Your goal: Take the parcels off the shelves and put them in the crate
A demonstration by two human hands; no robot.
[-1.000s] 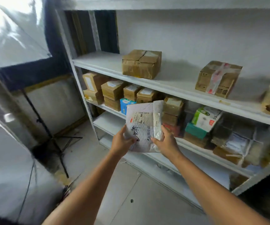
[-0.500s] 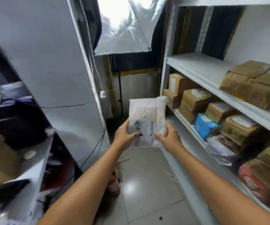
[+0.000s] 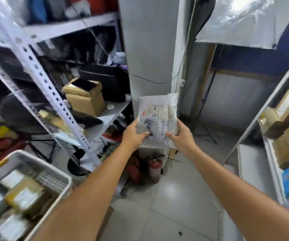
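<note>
"Where is the parcel right now?"

"Middle of the frame, up in the air. It's the flat, whitish bubble-wrap mailer with a printed label and black scrawl (image 3: 157,117). My left hand (image 3: 133,134) grips its lower left corner, thumb across the front. My right hand (image 3: 182,136) grips the lower right edge the same way."

"How do you expect it to handle?"

"Light and soft, I'd judge. The padded skin looks slick, and it may flop if held by one corner, so holding two edges suits it. I can't tell what's inside, so I wouldn't squeeze."

"And the crate?"

"The white perforated plastic crate (image 3: 49,166) sits at the lower left of the frame, with brown cardboard boxes (image 3: 25,193) already in it. I'd lay the mailer flat on top."
</note>
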